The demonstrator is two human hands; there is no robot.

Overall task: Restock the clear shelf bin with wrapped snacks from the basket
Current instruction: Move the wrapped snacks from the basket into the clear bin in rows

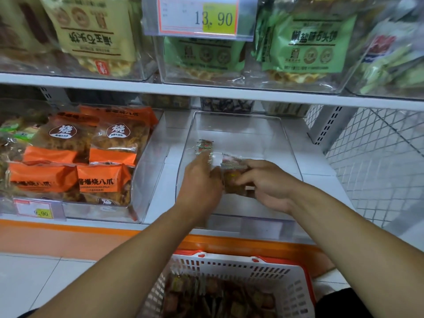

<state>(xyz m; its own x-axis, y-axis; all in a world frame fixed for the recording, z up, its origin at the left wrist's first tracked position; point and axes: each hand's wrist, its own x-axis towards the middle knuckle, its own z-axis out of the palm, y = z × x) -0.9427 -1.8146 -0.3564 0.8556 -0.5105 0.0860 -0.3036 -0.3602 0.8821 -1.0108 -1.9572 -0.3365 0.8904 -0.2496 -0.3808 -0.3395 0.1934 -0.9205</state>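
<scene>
Orange packs [75,157] filled the bin left of the clear bin [238,125], with a price tag [36,211] on its front. Green packs [305,47] sat on the upper shelf [206,90] under a 13.90 tag [199,17]. Wire mesh [378,157] closed off the right side. Both hands were inside the clear bin. The left hand [199,182] pinched a small wrapped snack [204,146] with a red-and-green crimped end; the right hand [266,184] curled around more brown snacks [234,177], glossy and blurred. The two hands were touching over the bin floor. Below, the white basket [229,267] with a red rim held a heap of brown snacks [218,299].
</scene>
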